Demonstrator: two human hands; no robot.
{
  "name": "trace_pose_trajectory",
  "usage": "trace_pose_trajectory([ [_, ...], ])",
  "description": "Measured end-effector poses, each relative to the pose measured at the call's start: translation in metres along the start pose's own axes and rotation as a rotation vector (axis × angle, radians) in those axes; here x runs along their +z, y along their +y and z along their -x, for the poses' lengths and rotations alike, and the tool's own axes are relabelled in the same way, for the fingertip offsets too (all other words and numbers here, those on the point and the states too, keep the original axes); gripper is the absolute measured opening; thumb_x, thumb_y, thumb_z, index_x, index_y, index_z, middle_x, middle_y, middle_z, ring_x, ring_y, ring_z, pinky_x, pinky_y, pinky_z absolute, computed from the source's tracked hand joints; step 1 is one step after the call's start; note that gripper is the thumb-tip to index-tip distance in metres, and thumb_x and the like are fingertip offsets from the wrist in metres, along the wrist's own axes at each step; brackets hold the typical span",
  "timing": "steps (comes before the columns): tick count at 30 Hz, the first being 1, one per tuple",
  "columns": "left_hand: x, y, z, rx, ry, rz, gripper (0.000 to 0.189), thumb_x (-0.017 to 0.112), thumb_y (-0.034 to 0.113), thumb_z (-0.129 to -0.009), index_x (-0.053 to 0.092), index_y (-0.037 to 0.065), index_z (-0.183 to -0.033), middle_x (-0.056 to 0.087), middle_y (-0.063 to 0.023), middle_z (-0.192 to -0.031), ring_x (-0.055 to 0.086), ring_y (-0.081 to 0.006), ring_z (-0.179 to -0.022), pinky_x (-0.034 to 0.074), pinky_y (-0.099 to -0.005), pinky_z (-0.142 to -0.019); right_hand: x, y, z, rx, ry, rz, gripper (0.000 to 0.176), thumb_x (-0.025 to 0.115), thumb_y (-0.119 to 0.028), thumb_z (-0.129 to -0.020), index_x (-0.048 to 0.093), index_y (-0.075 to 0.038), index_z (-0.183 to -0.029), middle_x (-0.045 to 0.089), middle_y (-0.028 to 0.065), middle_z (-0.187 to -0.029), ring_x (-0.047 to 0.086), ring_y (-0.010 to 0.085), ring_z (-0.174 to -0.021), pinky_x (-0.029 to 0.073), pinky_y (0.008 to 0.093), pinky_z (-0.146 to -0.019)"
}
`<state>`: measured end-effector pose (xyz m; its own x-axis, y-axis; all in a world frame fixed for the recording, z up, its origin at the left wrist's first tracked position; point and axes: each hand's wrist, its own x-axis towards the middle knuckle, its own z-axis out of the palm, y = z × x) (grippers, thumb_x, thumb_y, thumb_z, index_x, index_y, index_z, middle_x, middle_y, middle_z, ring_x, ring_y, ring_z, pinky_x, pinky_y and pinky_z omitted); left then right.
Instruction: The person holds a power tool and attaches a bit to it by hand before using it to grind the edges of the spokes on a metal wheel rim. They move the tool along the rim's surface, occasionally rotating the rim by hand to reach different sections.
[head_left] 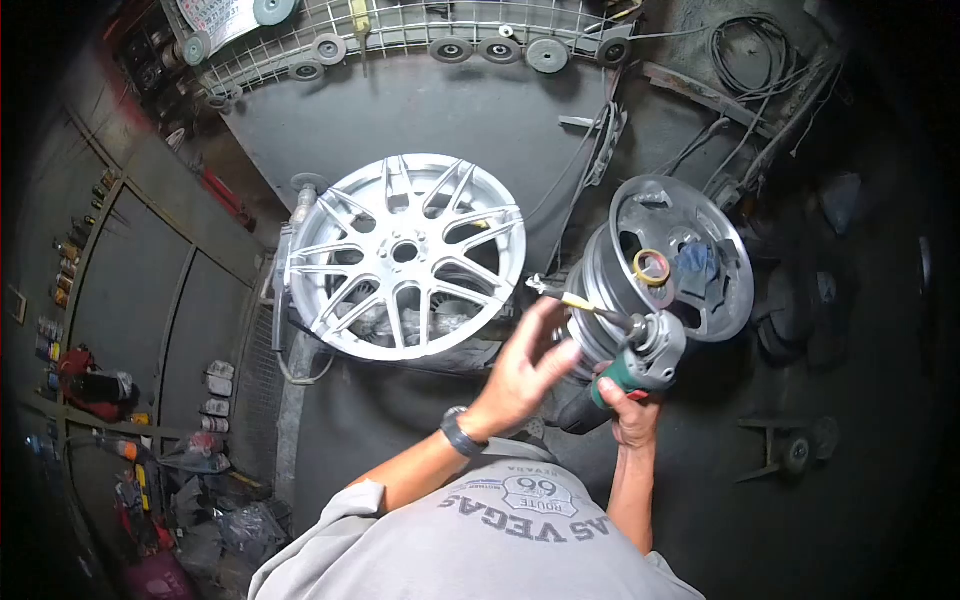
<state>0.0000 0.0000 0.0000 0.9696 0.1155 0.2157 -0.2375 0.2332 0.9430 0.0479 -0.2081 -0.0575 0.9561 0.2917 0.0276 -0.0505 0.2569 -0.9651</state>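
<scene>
My right hand (633,412) is wrapped around the green and grey body of an angle grinder (655,360). From the grinder's head a tapered shaft (590,308) points up and left, with a small, pale, ragged tip at its end. My left hand (522,375), a dark watch on its wrist, is held beside that shaft with thumb and fingers apart. In front of it lies a silver multi-spoke car wheel (405,250), face up. Behind the grinder, a second wheel rim (735,250) shows its hollow side, with a yellow roll of tape (652,267) and a blue crumpled cloth (697,262) on it.
Another power tool (290,240) with a disc stands against the silver wheel's left side. Several sanding discs (452,49) hang along a wire rack at the back. Coiled cables (750,55) hang at the upper right. Shelves with bottles and tools line the left.
</scene>
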Motion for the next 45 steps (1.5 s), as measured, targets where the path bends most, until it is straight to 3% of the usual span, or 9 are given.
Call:
trace_pose_trajectory([
  [3,-0.024,0.015,0.011,0.090,0.045,0.412,0.052,0.057,0.018,-0.103,0.039,0.000,-0.148,0.053,-0.0178,-0.141,0.057,-0.0240,-0.125,0.049,-0.0381,-0.103,0.042,-0.029,0.032,-0.093,0.087,0.025,0.052,0.081,-0.003,-0.073,0.060,-0.002,-0.120,0.067,0.0089,-0.102,0.068,0.0197,-0.091,0.055,0.0334,-0.082],
  [6,-0.084,0.045,0.052,-0.015,0.067,0.302,0.029,0.057,0.015,-0.103,0.057,-0.001,-0.128,0.067,-0.0153,-0.118,0.068,-0.0237,-0.105,0.054,-0.0371,-0.097,0.104,0.003,0.080,-0.055,0.099,-0.060,0.049,0.078,0.002,-0.073,0.059,-0.003,-0.118,0.066,0.0090,-0.102,0.067,0.0202,-0.093,0.055,0.0338,-0.084],
  [9,-0.103,0.048,0.076,-0.021,0.072,0.422,0.028,0.060,0.018,-0.102,0.061,-0.001,-0.124,0.070,-0.0105,-0.110,0.068,-0.0169,-0.100,0.054,-0.0322,-0.094,0.129,0.010,0.109,-0.067,0.142,0.005,0.053,0.078,0.003,-0.073,0.058,-0.003,-0.121,0.066,0.0087,-0.103,0.067,0.0201,-0.094,0.055,0.0346,-0.085],
  [13,-0.125,0.047,0.103,-0.014,0.078,0.409,0.022,0.058,0.015,-0.102,0.061,-0.001,-0.118,0.069,-0.0153,-0.109,0.069,-0.0235,-0.101,0.057,-0.0377,-0.091,0.163,0.009,0.147,-0.078,0.197,0.034,0.056,0.078,0.005,-0.072,0.056,-0.003,-0.123,0.066,0.0084,-0.104,0.066,0.0197,-0.095,0.055,0.0343,-0.085],
  [23,-0.136,0.048,0.143,-0.037,0.154,0.688,0.013,0.061,0.012,-0.100,0.063,0.002,-0.109,0.070,-0.0119,-0.104,0.070,-0.0187,-0.092,0.058,-0.0372,-0.086,0.179,0.013,0.193,-0.031,0.206,0.120,0.053,0.083,0.003,-0.072,0.059,-0.004,-0.119,0.067,0.0066,-0.104,0.065,0.0163,-0.094,0.054,0.0309,-0.083],
  [33,-0.104,-0.005,0.190,-0.503,0.253,0.720,0.023,0.059,0.021,-0.102,0.062,0.003,-0.115,0.069,-0.0075,-0.094,0.068,-0.0152,-0.082,0.057,-0.0296,-0.074,0.123,0.016,0.265,-0.053,0.433,0.407,0.063,0.092,-0.004,-0.065,0.060,-0.001,-0.119,0.067,0.0061,-0.105,0.065,0.0138,-0.091,0.053,0.0291,-0.084],
  [35,-0.077,-0.017,0.205,-0.480,0.091,0.334,0.033,0.061,0.023,-0.100,0.056,0.002,-0.125,0.067,-0.0120,-0.108,0.069,-0.0186,-0.094,0.057,-0.0297,-0.081,0.106,0.022,0.277,-0.139,0.463,0.508,0.061,0.089,0.000,-0.068,0.059,-0.001,-0.121,0.066,0.0076,-0.105,0.065,0.0149,-0.093,0.053,0.0293,-0.085],
  [39,-0.018,-0.031,0.250,-0.185,-0.667,-0.154,0.077,0.083,0.040,-0.082,0.048,-0.001,-0.136,0.063,-0.0171,-0.125,0.066,-0.0288,-0.109,0.053,-0.0357,-0.092,0.099,0.004,0.286,-0.083,0.490,0.059,0.056,0.082,0.001,-0.073,0.057,0.000,-0.124,0.065,0.0093,-0.107,0.066,0.0211,-0.097,0.055,0.0359,-0.088],
  [45,0.037,-0.008,0.260,-0.213,-0.725,-0.328,0.072,0.086,0.037,-0.073,0.052,-0.002,-0.124,0.070,-0.0220,-0.095,0.072,-0.0348,-0.091,0.054,-0.0400,-0.080,0.081,-0.029,0.286,-0.280,0.342,0.067,0.061,0.081,-0.029,-0.080,0.055,0.002,-0.126,0.067,0.0156,-0.105,0.070,0.0249,-0.089,0.060,0.0379,-0.082],
])
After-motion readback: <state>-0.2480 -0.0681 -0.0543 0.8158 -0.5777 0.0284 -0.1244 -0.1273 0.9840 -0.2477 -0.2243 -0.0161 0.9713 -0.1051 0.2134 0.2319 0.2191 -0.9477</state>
